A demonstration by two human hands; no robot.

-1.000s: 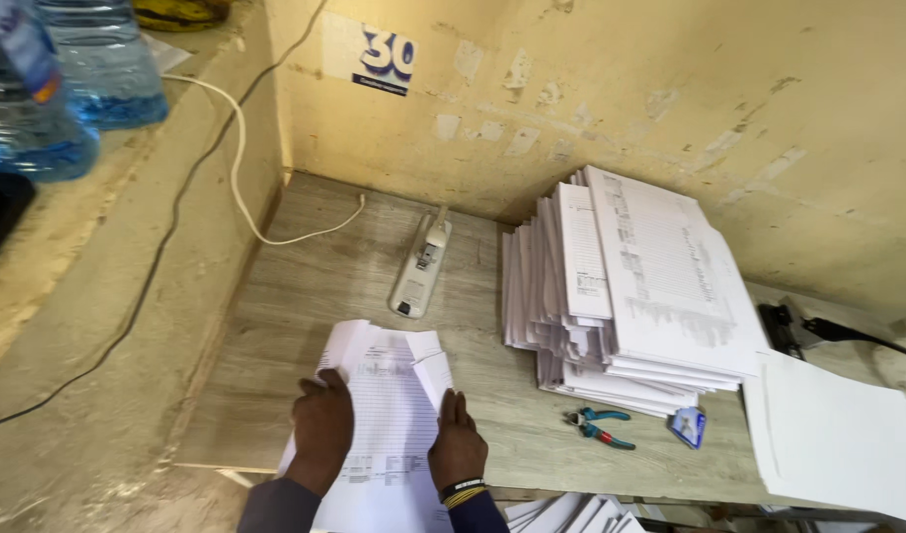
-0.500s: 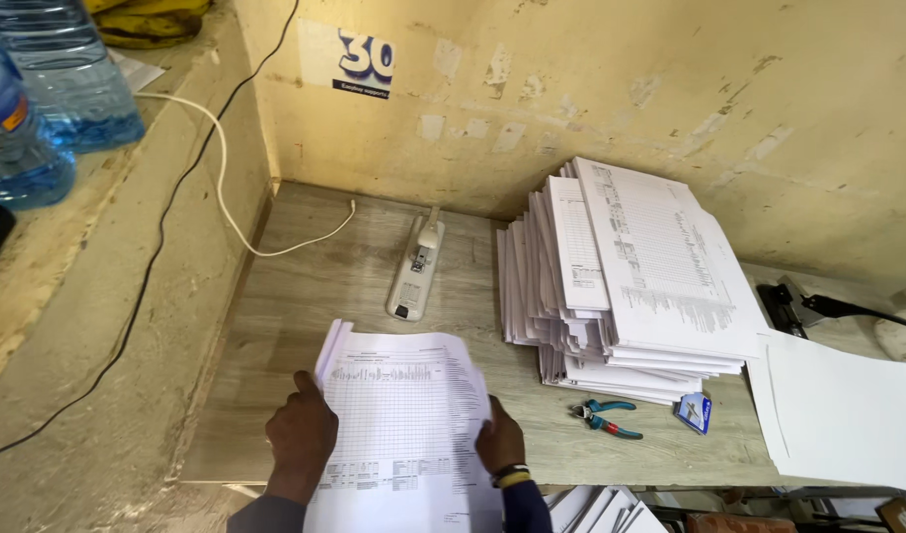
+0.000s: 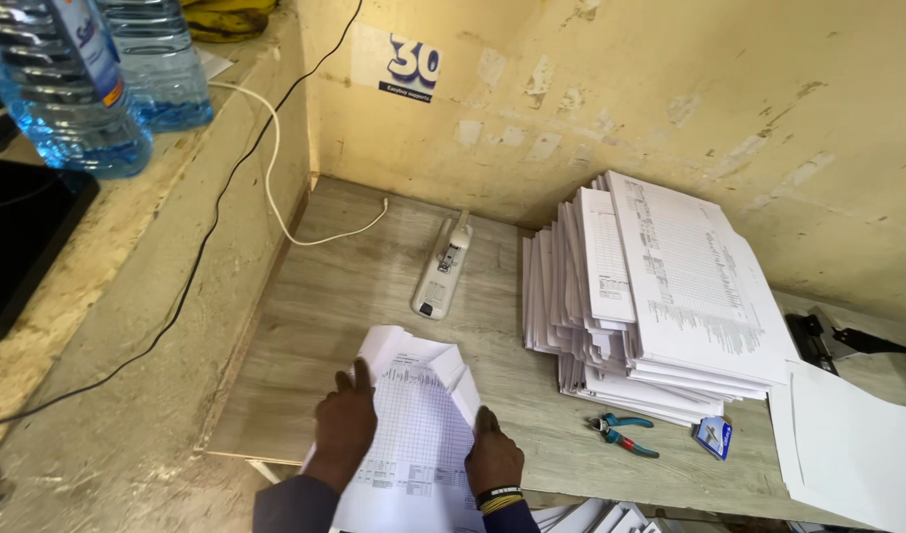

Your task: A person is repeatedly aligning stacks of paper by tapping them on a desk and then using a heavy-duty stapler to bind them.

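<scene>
A printed paper bundle (image 3: 418, 434) is pinched at its two side edges on the tabletop (image 3: 354, 326): the left hand (image 3: 344, 426) is closed on one edge, the right hand (image 3: 494, 462) on the other. Just beyond the grip a white stapler (image 3: 443, 268) is seen lying. To the right of the grip, pliers (image 3: 621, 432) are found beneath a tall paper stack (image 3: 670, 296). Farthest left, water bottles (image 3: 97, 79) are stood on a ledge.

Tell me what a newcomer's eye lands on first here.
The tall, fanned stack of printed sheets at the right of the wooden desk stands out most. Near the front edge, the left hand and right hand press on a folded bundle of printed pages. A white stapler lies behind.
</scene>
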